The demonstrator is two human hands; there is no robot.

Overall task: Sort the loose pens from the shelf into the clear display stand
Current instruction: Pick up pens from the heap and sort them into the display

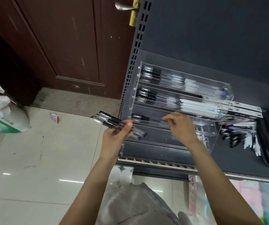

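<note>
- your left hand (114,137), nearest you at about 7 o'clock of the clear display stand (176,101), has its fingers curled round a bundle of black-capped pens (114,124), caps pointing to 10 o'clock.
- your right hand (178,127) pinches the tip end of a single pen (144,119) lying in the stand's third tier.
- upper two tiers already hold pens.
- more loose pens (237,135) lie on the dark shelf (244,164) at 3 o'clock of the stand.
- step in hand looks like seating that single pen; next, let go and draw another from the bundle, keeping caps aligned the same way.
</note>
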